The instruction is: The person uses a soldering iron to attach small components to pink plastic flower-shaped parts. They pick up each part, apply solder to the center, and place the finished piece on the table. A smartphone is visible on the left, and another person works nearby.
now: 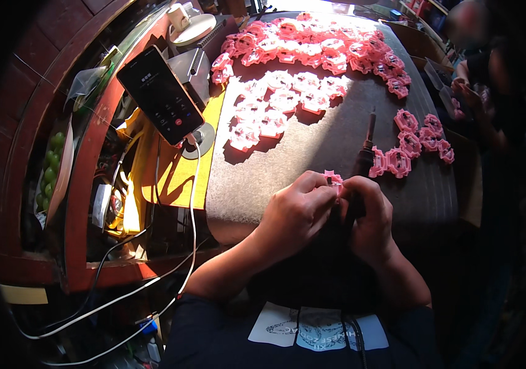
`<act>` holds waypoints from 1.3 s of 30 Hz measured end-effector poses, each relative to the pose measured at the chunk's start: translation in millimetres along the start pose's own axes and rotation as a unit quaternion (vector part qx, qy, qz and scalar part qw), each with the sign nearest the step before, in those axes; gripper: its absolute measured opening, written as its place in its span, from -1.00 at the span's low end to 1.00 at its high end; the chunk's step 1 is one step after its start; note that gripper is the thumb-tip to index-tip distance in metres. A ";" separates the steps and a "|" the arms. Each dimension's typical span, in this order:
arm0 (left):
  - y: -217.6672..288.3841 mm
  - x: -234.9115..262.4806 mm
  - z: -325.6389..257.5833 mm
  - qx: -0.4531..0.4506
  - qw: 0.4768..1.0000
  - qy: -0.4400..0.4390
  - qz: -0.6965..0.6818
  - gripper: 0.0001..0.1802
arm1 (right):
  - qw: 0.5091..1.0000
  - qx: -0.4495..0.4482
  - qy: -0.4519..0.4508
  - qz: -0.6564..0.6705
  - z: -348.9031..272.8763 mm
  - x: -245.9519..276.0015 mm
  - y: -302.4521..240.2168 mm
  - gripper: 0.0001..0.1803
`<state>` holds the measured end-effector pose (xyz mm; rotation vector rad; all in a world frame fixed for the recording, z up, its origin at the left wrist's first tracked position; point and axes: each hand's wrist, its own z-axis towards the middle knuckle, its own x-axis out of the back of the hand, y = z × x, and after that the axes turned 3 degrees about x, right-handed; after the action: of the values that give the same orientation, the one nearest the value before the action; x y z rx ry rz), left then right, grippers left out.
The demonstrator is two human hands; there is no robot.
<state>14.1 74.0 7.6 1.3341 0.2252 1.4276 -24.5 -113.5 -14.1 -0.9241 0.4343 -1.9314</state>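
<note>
A small pink plastic part [333,179] with a jagged rim and a dark piece in it is held up between my two hands, above the near edge of the worktable. The fingers of my left hand [300,212] pinch it from the left. My right hand [370,215] is closed, its thumb and index finger at the part's right side. A dark-handled tool with a thin metal tip [370,126] points away from me; its handle runs down behind my right fingers. Whether that hand also grips the tool, I cannot tell. Several pink parts [398,163] lie just right of the tool.
Many pink parts [287,46] are heaped along the far side of the grey worktable [263,184], with another group [284,100] nearer. A phone [161,95] stands at the left on a yellow sheet, its white cable [195,215] hanging down. Another person [490,92] sits far right.
</note>
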 end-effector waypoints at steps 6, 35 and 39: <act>-1.6 -2.3 1.6 -0.027 0.999 0.020 0.007 -0.78 | 0.991 0.126 0.047 -0.005 -12.5 -2.1 3.0 -0.49; -0.2 -8.3 -0.8 -0.016 0.998 0.064 0.019 -0.80 | 0.987 0.157 0.015 -0.042 -54.0 43.8 -11.2 -0.30; -2.0 -9.6 -1.2 -0.028 0.997 0.071 0.024 -0.79 | 0.985 0.165 0.005 -0.053 -54.0 44.8 -19.0 -0.61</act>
<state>11.9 67.9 0.2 1.2008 0.2451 1.5609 -89.5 -145.9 -18.6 -0.7319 0.0651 -2.0282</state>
